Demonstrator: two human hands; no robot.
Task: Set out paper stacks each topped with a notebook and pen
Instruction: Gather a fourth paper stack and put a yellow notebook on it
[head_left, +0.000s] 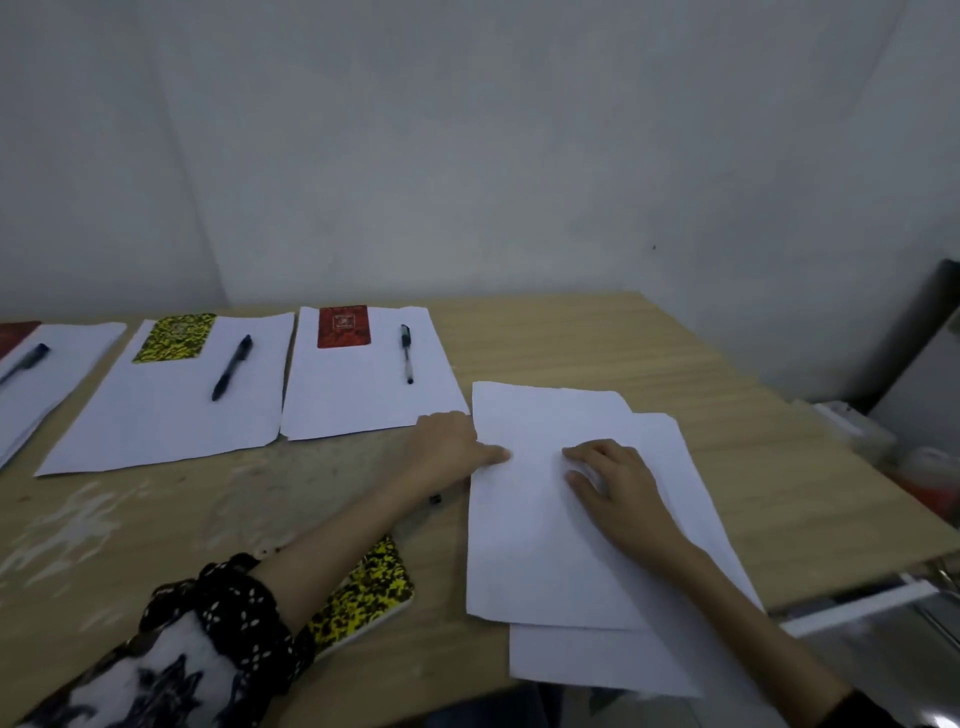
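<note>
Your patterned sleeve (171, 644) fills the near left corner, and your left forearm crosses over a yellow-and-black notebook (363, 597) lying on the wooden table (597, 338). Just past it, a dark pen (435, 500) peeks out from under your wrist. Your left hand (449, 449) rests at the left edge of a loose white sheet (540, 530), thumb on top of the paper; whether the fingers curl under the edge, you cannot tell. Your right hand (618, 488) lies flat on the same sheet, fingers relaxed and spread. That sheet sits askew over a second sheet (675, 597) that hangs past the table's near edge. Farther left, three stacks are laid out: one with a red notebook (344, 326) and pen (407, 353), one with a yellow notebook (174, 338) and pen (232, 367), and one partly cut off at the frame edge.
</note>
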